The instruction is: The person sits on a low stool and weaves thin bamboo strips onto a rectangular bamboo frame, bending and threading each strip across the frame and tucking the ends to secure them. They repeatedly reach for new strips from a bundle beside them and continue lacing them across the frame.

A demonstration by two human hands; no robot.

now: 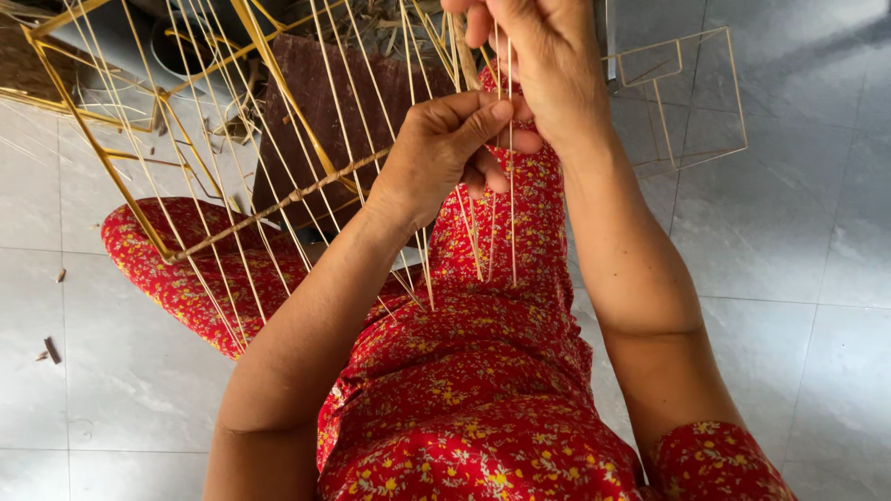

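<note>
My left hand (436, 153) pinches a bunch of thin pale bamboo strips (490, 237) near the middle of the view, thumb pressed over them. Just above it, my right hand (543, 65) grips the same strips higher up, fingers closed around them. The strips fan out to the left and run through a yellow bamboo frame (139, 213) that leans over my left knee. A twisted binding bar (278, 202) crosses the strips at the frame's lower edge. I sit on the floor in red flowered clothes (464, 371).
A finished box-shaped bamboo frame (691, 102) stands on the grey tiled floor (798, 241) at the upper right. A dark brown mat (316, 102) and dried scraps lie beyond the frame. Small wood bits (51, 351) lie on the tiles at left.
</note>
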